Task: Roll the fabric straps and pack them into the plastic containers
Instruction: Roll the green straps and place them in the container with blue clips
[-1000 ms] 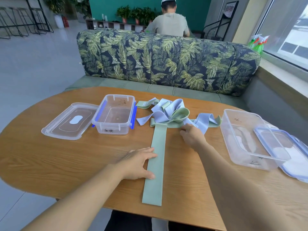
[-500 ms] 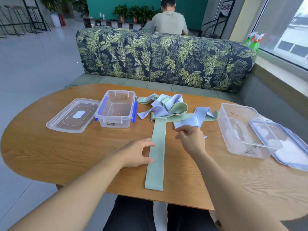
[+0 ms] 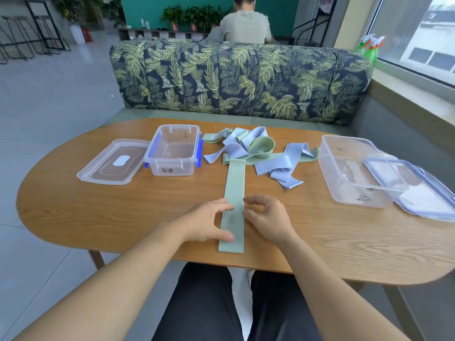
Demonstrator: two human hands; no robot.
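A long pale green strap (image 3: 233, 193) lies flat on the wooden table (image 3: 98, 212), running from a tangle of green and lavender straps (image 3: 248, 146) toward me. My left hand (image 3: 209, 222) rests on the strap's left edge near its close end, fingers spread and thumb on the cloth. My right hand (image 3: 267, 217) sits at the strap's right edge with loosely curled fingers, holding nothing. A small clear container (image 3: 157, 158) with blue clips stands at the left. A larger clear container (image 3: 330, 168) stands at the right.
A clear lid (image 3: 98, 171) lies left of the small container. A blue-rimmed lid (image 3: 428, 200) leans on the large container. More lavender strap (image 3: 283, 168) trails to the right of the green one. A leaf-print sofa (image 3: 241, 77) backs the table; a person sits beyond it.
My right hand has let go of the lavender strap and come back beside the green strap's near end. My left hand slid a little toward me along the strap.
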